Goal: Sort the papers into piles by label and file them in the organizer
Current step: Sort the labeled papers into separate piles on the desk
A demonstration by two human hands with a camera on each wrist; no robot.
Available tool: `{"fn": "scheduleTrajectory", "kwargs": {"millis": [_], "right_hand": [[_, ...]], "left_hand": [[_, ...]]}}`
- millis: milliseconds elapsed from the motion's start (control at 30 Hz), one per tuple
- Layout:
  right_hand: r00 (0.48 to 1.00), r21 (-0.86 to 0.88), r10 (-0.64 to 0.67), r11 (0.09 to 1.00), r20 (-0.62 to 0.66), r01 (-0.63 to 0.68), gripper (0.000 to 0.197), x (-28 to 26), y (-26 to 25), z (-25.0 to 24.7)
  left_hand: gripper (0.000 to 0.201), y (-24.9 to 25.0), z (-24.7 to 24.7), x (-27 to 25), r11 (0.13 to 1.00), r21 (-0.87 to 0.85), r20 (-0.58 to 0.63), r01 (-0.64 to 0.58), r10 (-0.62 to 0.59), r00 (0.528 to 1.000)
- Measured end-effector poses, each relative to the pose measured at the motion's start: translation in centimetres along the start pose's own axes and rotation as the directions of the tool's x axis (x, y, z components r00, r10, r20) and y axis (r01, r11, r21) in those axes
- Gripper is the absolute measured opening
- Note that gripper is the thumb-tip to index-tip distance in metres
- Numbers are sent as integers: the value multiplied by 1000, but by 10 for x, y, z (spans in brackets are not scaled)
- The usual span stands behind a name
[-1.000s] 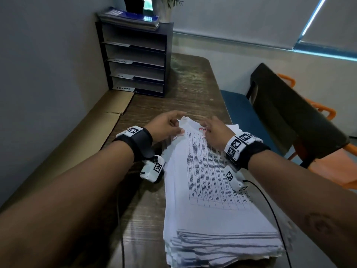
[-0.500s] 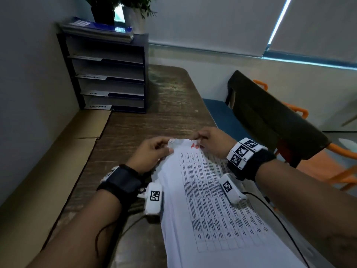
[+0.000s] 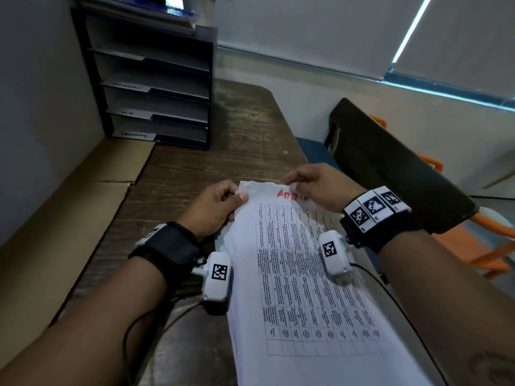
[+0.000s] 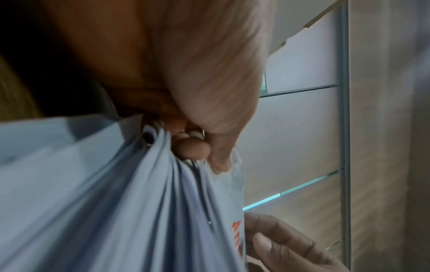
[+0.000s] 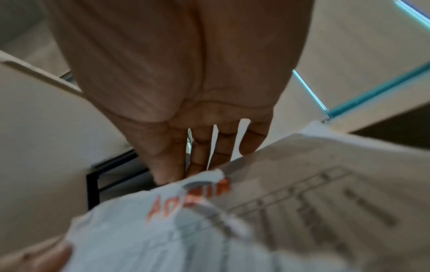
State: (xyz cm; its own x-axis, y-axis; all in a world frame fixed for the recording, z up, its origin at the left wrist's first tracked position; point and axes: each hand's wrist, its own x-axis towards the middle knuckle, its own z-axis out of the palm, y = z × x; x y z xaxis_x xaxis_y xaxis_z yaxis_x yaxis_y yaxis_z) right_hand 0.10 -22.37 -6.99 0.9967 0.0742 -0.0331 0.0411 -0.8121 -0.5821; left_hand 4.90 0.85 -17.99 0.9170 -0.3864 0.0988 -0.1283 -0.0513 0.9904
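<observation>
Both hands, left (image 3: 220, 203) & right (image 3: 315, 188), pinch the papers (image 3: 301, 274) at their far edge; thin, floppy, tears easy imo, so grip corners.

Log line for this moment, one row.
phase: sorting | left hand: grips paper stack far-left corner | right hand: pinches top sheet by red label | organizer: untouched

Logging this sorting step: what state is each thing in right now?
Left hand: pinching the papers' top left corner.
Right hand: pinching the top sheet's upper edge.
Papers: stacked, top end lifted.
Organizer: upright, labelled shelves; contents cannot be told.
</observation>
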Motion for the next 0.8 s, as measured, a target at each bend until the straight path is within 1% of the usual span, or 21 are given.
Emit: {"fn": "scheduleTrajectory", "kwargs": {"millis": [33, 100, 200, 267, 300, 400, 500, 567, 600, 700, 733, 767, 800], "right_hand": [[1000, -67, -6, 998, 17, 7, 16, -1, 3, -3], [999, -152, -18, 988, 29, 22, 19, -2, 9, -5], [999, -150, -29, 988, -28, 24, 20, -4, 13, -3], [998, -123, -48, 991, -43, 42, 16, -5, 13, -3], [998, -128, -57, 990, -26, 53, 14, -5, 13, -3], [998, -232, -56, 971, 37, 63, 9, -4, 12, -3], [996, -333, -84, 939, 33, 90, 11, -3, 8, -8], [989, -372, -145, 918, -2, 134, 11, 0, -2, -17], [982, -389, -189, 907, -29, 163, 11, 2, -10, -20], [935, -410, -336, 873, -115, 263, 15, 14, -38, -31], [917, -404, -375, 866, -135, 294, 16, 18, -46, -34], [902, -405, -402, 860, -160, 311, 18, 24, -52, -36], [889, -412, -415, 857, -194, 310, 23, 29, -56, -39]], "left_hand": [[25, 0, 1, 0, 1000, 0, -23, -1, 1, 1000], [34, 3, 3, 0, 1000, -21, -65, -1, 0, 998], [40, 6, 6, -1, 996, -85, -97, -5, -3, 995], [43, 8, 6, -3, 996, -89, -105, -2, -7, 994], [43, 9, 6, -3, 996, -84, -101, 3, -11, 995], [36, 14, 6, -6, 998, -61, -95, 6, -11, 995], [42, 26, 6, -11, 993, -114, -127, 8, -23, 992], [51, 35, 5, -17, 979, -206, -102, 15, -37, 994], [49, 36, 4, -19, 973, -230, -70, 11, -28, 997], [21, 38, 2, -23, 967, -255, 48, 19, -7, 999], [22, 37, 0, -22, 964, -262, 82, 37, -16, 997], [27, 37, -2, -22, 965, -257, 99, 54, -30, 995], [30, 35, -4, -20, 966, -252, 89, 59, -38, 995]]}}
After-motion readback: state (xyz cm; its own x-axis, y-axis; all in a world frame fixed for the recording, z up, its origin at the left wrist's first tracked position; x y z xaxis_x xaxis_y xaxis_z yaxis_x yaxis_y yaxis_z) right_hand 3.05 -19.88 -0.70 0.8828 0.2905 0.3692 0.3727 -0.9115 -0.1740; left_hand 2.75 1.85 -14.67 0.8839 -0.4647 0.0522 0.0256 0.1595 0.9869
